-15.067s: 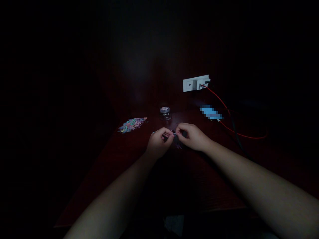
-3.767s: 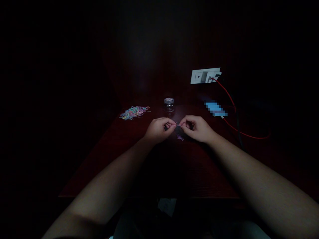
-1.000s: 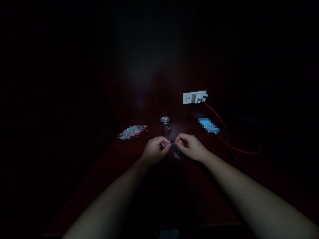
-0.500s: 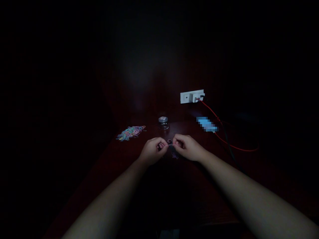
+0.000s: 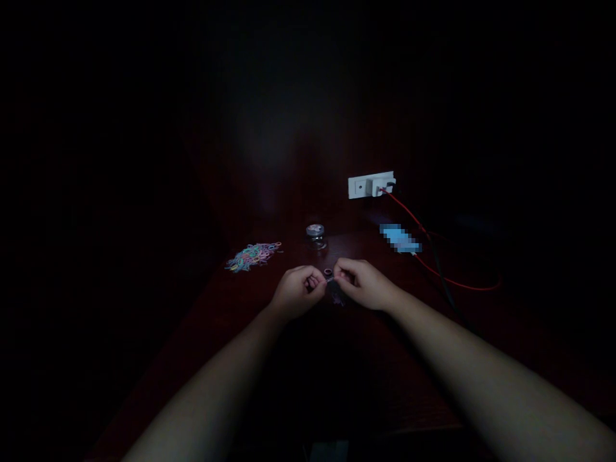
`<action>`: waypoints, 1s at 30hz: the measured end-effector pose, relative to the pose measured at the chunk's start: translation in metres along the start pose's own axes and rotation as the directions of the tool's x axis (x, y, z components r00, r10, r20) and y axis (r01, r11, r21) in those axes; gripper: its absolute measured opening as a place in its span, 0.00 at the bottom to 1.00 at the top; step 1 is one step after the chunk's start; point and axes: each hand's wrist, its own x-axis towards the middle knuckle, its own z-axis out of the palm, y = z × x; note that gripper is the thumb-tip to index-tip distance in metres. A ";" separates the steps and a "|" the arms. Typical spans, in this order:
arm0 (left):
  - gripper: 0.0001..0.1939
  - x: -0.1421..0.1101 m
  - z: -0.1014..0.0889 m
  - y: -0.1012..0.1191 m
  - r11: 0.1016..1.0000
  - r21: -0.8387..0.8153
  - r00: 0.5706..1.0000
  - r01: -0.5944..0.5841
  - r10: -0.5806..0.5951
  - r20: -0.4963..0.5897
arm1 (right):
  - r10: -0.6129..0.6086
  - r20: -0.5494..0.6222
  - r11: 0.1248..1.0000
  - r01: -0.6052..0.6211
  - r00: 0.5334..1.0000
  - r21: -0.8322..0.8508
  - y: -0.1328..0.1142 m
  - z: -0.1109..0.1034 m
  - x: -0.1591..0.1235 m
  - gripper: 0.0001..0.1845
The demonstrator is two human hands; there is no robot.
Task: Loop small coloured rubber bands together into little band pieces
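Over the middle of the dark table, my left hand point(image 5: 300, 292) and my right hand point(image 5: 363, 284) face each other with closed, pinching fingers. A thin, pale hair elastic point(image 5: 330, 280) spans the short gap between their fingertips, each hand gripping one end. Just beyond it lies a small pinkish ring-shaped hair elastic point(image 5: 328, 272). A little bunch of purple hair elastics point(image 5: 338, 299) rests on the table below the fingers, dim and partly shaded. To the left of my hands spreads a pile of hair elastics point(image 5: 254, 256) in mixed pastel colours.
A clear round jar with a lid point(image 5: 316, 235) stands behind my hands. Farther right lies a phone with a blurred screen point(image 5: 399, 238), joined by a red cable point(image 5: 457, 282) to a white wall socket point(image 5: 360, 185). A dark cord point(image 5: 440, 273) hangs nearby. The surroundings are very dark.
My left hand has shifted slightly right, so the gap between my fingertips is a bit narrower. The right hand stays nearly in place, and both still pinch the hair elastic.
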 end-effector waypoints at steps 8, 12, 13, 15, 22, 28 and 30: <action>0.03 -0.001 0.001 0.001 0.999 -0.028 1.000 0.021 -0.020 0.019 | 0.018 0.016 1.000 -0.018 1.000 0.017 -0.001 -0.002 0.001 0.02; 0.02 -0.001 0.001 0.001 0.999 -0.039 1.000 0.023 -0.023 0.018 | 0.011 0.022 1.000 -0.011 1.000 0.018 -0.001 -0.003 0.000 0.02; 0.03 -0.001 0.001 0.001 0.999 -0.040 1.000 0.023 -0.022 0.016 | 0.015 0.024 1.000 -0.016 1.000 0.022 0.000 -0.003 -0.001 0.02; 0.03 -0.001 0.001 0.002 0.999 -0.041 1.000 0.024 -0.024 0.016 | 0.029 0.028 0.999 -0.029 0.999 0.032 0.000 -0.003 0.000 0.03; 0.02 -0.001 0.000 0.003 1.000 -0.025 1.000 0.010 -0.010 0.020 | 0.000 0.032 1.000 0.000 0.999 0.009 -0.002 -0.002 0.000 0.01; 0.03 -0.001 -0.001 0.004 1.000 -0.009 0.999 -0.007 0.007 0.049 | -0.015 0.093 0.997 0.022 0.996 -0.080 0.003 -0.018 0.001 0.01; 0.03 -0.001 -0.001 0.004 1.000 0.022 0.998 -0.022 0.021 0.065 | 0.028 0.127 0.994 -0.015 0.992 -0.105 0.010 -0.032 0.001 0.01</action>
